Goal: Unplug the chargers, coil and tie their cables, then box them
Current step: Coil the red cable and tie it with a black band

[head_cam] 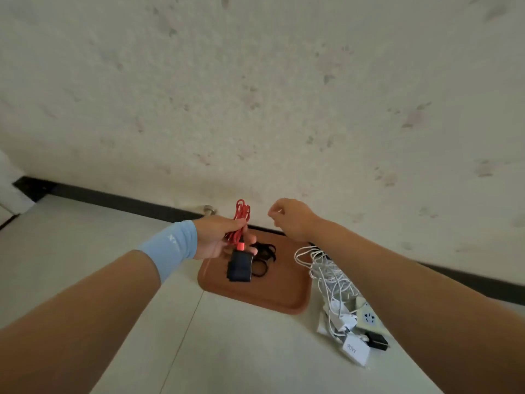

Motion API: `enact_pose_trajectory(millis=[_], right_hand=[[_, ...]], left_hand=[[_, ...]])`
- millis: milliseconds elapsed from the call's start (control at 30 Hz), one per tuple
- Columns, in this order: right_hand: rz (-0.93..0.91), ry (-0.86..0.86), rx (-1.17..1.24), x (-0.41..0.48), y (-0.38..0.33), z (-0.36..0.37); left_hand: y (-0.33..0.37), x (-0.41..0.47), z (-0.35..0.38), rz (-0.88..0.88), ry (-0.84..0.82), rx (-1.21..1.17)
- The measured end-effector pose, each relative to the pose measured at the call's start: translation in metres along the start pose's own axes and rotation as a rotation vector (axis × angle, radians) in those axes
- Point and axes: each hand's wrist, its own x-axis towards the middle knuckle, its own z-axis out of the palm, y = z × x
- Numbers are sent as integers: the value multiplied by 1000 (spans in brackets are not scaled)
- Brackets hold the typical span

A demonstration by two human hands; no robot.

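Nearest, on the right, white chargers (355,351) and tangled white cables (326,271) sit at the strip (369,318), apparently not yet dealt with. Beyond, the tray (255,297) holds black ties (265,255). Above its far end the left hand (218,240) grips the coiled red cable (241,213), its black charger (240,267) dangling below. The right hand (289,218) hovers beside it, fingers curled, nothing visible in them. Coiling looks done and tying is the step in hand, so the next move calls for picking up a tie. The wall (284,95) is close behind, and the open floor (113,237) lies left.
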Motion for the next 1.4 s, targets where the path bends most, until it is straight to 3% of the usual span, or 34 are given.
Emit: enact_pose_trajectory(millis=[300,467,567,700,867,1067,1167,1267,1400], right_hand=[[-138,-122,-437,35,75,75],[-276,-163,-732,46,82,97],[-266,-153,-584,53,79,98],[-169,-192,-332,58,76,88],[-124,-177,-126,53,70,74],[-162,-118,-160,58,61,76],[-177,-149,-383,61,70,80],[-192,-146,-440,56,75,82],[-421,-113,-509,41,72,91]], left_hand=[[-49,78,-18,-14,218,44],[-64,88,-27,-100,263,317],[-74,91,-36,-23,298,313],[-79,89,-37,36,295,15],[-71,88,-28,95,257,-90],[-66,93,-14,25,251,180],[-72,92,-19,-15,300,172],[-80,89,-23,-36,313,150],[-88,86,-25,-53,313,139]])
